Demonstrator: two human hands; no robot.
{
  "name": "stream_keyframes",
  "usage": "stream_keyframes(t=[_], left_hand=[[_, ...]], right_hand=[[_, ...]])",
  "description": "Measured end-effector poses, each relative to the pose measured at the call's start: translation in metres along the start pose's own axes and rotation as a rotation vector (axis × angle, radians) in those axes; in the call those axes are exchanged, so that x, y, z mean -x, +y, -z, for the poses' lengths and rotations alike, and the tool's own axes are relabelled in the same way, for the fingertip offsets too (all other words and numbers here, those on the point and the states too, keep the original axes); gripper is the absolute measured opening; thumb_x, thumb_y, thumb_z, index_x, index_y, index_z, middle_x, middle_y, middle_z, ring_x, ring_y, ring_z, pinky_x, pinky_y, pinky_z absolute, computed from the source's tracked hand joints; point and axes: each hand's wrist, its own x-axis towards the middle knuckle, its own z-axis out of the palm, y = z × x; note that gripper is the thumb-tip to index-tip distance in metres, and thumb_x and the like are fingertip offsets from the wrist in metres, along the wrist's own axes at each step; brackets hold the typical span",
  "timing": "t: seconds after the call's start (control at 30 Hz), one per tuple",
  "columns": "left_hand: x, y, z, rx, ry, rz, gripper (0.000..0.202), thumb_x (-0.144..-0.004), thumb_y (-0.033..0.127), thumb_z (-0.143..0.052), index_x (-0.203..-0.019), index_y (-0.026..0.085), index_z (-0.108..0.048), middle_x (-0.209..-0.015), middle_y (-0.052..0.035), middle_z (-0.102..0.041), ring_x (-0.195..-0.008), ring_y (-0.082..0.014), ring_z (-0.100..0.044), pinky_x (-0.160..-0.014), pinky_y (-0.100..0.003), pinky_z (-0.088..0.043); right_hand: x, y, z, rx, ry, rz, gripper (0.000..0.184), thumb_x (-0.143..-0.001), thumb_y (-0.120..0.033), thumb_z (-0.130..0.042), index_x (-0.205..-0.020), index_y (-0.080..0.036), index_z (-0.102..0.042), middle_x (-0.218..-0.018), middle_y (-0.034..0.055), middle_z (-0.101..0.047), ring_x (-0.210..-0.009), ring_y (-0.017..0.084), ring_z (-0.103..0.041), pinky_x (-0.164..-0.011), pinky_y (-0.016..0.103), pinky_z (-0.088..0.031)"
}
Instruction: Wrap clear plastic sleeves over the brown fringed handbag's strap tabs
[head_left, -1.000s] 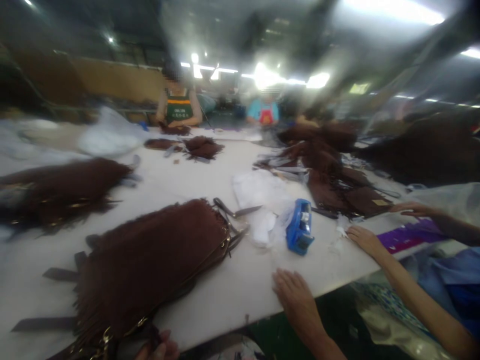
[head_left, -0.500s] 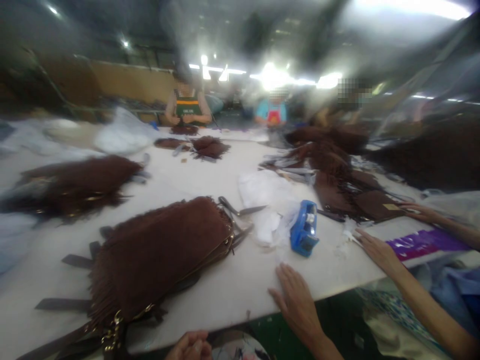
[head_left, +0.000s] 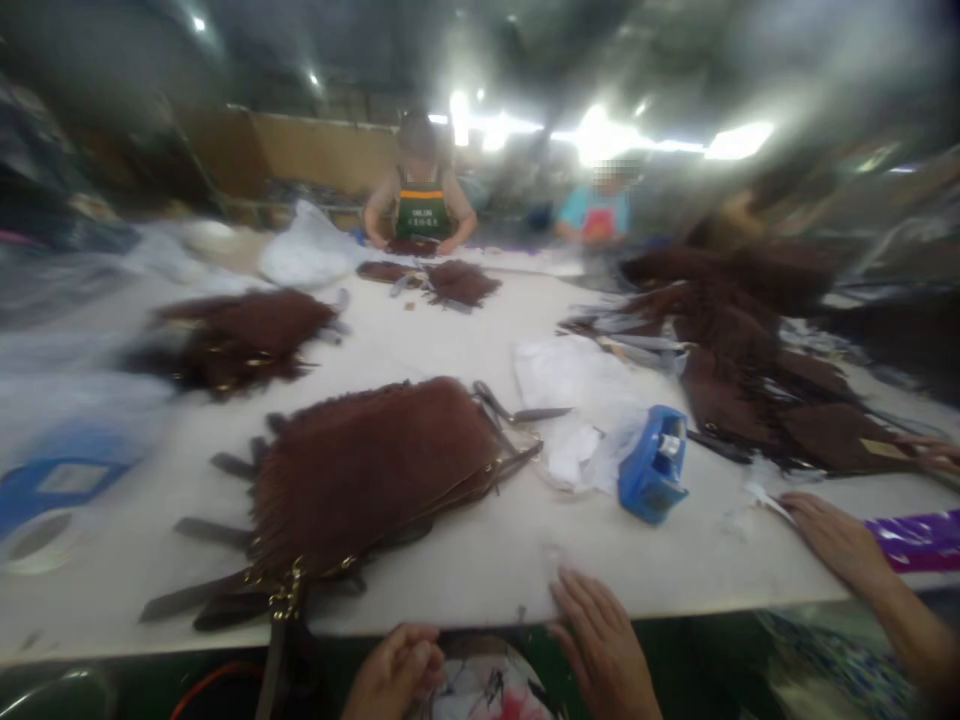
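My right hand (head_left: 604, 645) lies flat, fingers stretched out, on the near edge of the white table (head_left: 480, 560). My left hand (head_left: 394, 672) is curled at the table's edge, just below it, with nothing visible in it. A brown fringed suede bag (head_left: 375, 470) with dark straps and gold hardware lies on the table ahead of my left hand. A blue tape dispenser (head_left: 654, 462) stands beyond my right hand, beside crumpled white paper (head_left: 577, 400). Dark scissors (head_left: 517, 410) rest by the bag's top corner.
Another person's hand (head_left: 832, 540) rests on the table at the right, near a purple strip (head_left: 919, 535). More brown fringed bags lie at the left (head_left: 240, 335), far middle (head_left: 457, 280) and piled at the right (head_left: 750, 350). People sit at the far end. A blue-and-white object (head_left: 52, 490) is at the left edge.
The view has swung left and down. My left hand has come up into sight at the table's edge, closed. My right hand stays flat on the edge.
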Motion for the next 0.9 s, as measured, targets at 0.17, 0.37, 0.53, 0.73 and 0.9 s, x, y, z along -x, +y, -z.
stream_keyframes(t=[0.17, 0.37, 0.53, 0.73, 0.9], left_hand=[[0.002, -0.003, -0.005, 0.006, -0.042, -0.069, 0.056, -0.063, 0.065, -0.07, -0.089, 0.015, -0.067, -0.077, -0.008, -0.069, -0.07, -0.0199, -0.064, -0.067, -0.031, -0.048], [0.006, 0.002, -0.01, -0.001, -0.069, -0.139, 0.042, -0.073, 0.052, -0.065, -0.09, 0.013, -0.064, -0.078, -0.0068, -0.069, -0.07, -0.0175, -0.064, -0.066, -0.028, -0.047], [0.014, 0.008, -0.008, -0.026, -0.032, -0.2, 0.035, -0.079, 0.047, -0.06, -0.088, 0.013, -0.064, -0.079, -0.0066, -0.069, -0.072, -0.0181, -0.065, -0.068, -0.029, -0.047], [0.046, 0.017, -0.006, 0.37, -0.217, 0.041, 0.055, -0.084, 0.059, -0.05, -0.101, 0.008, -0.064, -0.091, -0.0175, -0.072, -0.078, -0.0244, -0.069, -0.071, -0.035, -0.05], [0.067, 0.023, 0.001, 0.478, -0.042, -0.183, 0.036, -0.08, 0.043, -0.066, -0.095, 0.01, -0.066, -0.088, -0.0127, -0.072, -0.072, -0.018, -0.066, -0.069, -0.028, -0.047]], right_hand=[[0.007, -0.013, 0.0, -0.078, 0.037, 0.052, 0.036, -0.097, -0.022, -0.04, -0.13, -0.02, -0.054, -0.124, 0.0077, -0.064, -0.114, 0.024, -0.057, -0.101, 0.042, -0.044], [-0.017, -0.009, 0.022, -0.271, 0.026, 0.006, 0.024, -0.096, -0.023, -0.041, -0.1, -0.024, -0.065, -0.093, 0.005, -0.07, -0.086, 0.021, -0.065, -0.078, 0.032, -0.055], [-0.049, -0.035, 0.059, -0.588, -0.033, -0.294, 0.024, -0.095, -0.038, -0.045, -0.086, -0.024, -0.063, -0.082, 0.0028, -0.07, -0.076, 0.02, -0.067, -0.067, 0.028, -0.056], [-0.08, -0.086, 0.086, -0.664, 0.057, 0.142, 0.014, -0.093, -0.025, -0.05, -0.096, -0.025, -0.064, -0.093, 0.0038, -0.072, -0.087, 0.02, -0.066, -0.078, 0.03, -0.054], [-0.089, -0.125, 0.081, -0.445, 0.239, 0.631, 0.018, -0.09, -0.02, -0.052, -0.099, -0.024, -0.068, -0.101, 0.0053, -0.075, -0.094, 0.023, -0.066, -0.085, 0.038, -0.052]])
